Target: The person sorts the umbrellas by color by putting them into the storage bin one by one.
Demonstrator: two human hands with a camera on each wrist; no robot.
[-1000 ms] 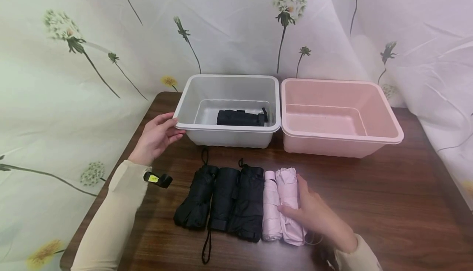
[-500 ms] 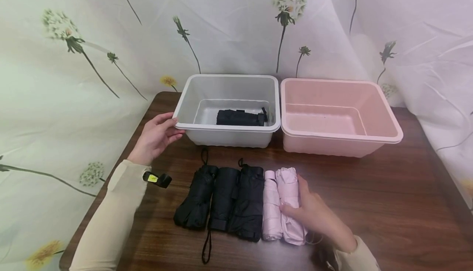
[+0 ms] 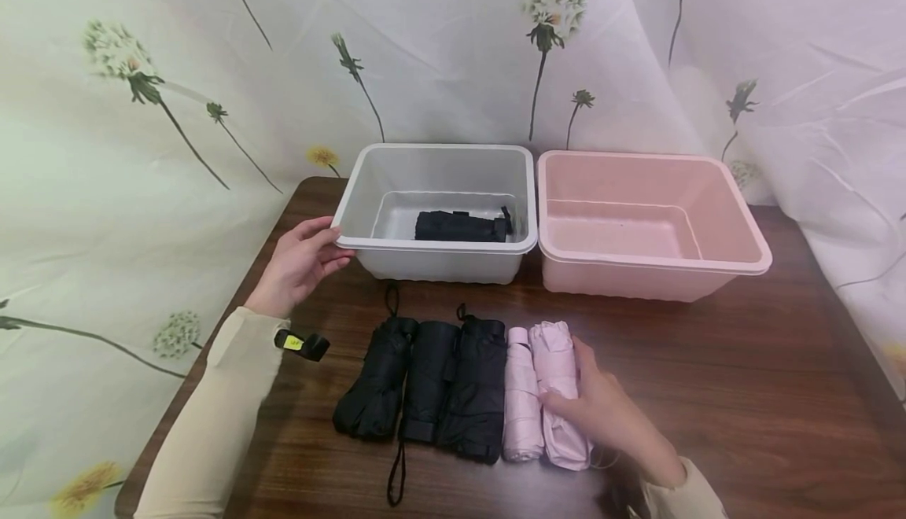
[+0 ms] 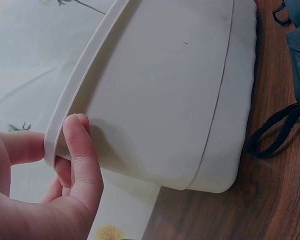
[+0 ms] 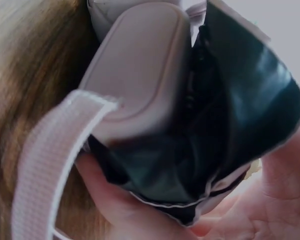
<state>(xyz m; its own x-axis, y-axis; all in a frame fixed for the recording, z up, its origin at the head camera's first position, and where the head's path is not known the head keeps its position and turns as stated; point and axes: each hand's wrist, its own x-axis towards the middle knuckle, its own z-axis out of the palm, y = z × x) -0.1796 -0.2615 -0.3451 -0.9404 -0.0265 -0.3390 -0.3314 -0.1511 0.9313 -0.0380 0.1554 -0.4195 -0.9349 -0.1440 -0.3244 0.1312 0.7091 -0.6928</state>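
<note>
Right hand (image 3: 605, 409) grips outer pink umbrella (image 3: 556, 369); left hand (image 3: 299, 266) pinches grey bin (image 3: 446, 264), pink bin (image 3: 623, 280) beside it, three black umbrellas (image 3: 429, 381) in front.

6 folded umbrellas (image 3: 480, 393), 2 bins (image 3: 442, 263), 2 hands (image 3: 296, 263), 1 table (image 3: 736, 393).
5 umbrellas in the table row: 3 black umbrellas (image 3: 430, 377), 2 pink umbrellas (image 3: 522, 413); 1 more black umbrella (image 3: 456, 226) inside the grey bin (image 3: 435, 262), so 4 black total. Bins: 1 grey, 1 pink bin (image 3: 637, 279). 1 left hand (image 3: 296, 263), 1 right hand (image 3: 605, 409), 2 cream sleeves (image 3: 219, 409).
</note>
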